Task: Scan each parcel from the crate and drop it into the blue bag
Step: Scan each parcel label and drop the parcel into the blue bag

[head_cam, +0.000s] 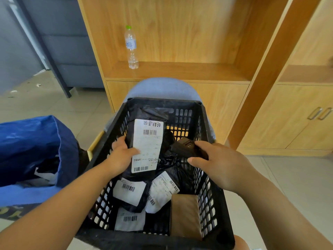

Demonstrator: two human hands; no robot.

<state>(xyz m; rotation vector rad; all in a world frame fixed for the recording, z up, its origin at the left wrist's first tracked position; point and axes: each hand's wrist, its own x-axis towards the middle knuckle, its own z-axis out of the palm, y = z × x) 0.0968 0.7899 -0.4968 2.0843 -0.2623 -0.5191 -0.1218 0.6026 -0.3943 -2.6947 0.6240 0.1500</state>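
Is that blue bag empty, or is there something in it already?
Not empty. The blue bag stands open, and white and dark wrapped parcels show inside its mouth.

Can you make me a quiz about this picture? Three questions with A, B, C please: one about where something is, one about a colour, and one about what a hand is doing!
1. Where does the water bottle stand?
A. inside the blue bag
B. on the wooden shelf
C. on the floor

2. What colour is the bottle's cap?
A. green
B. red
C. yellow

3. What is the left hand doing?
A. hanging empty
B. pressing the floor
C. gripping a black parcel over the crate

Answers:
1 B, it stands upright on the shelf board.
2 A, the cap is bright green.
3 C, its fingers and thumb curl round the parcel's edge, while the right hand holds the scanner.
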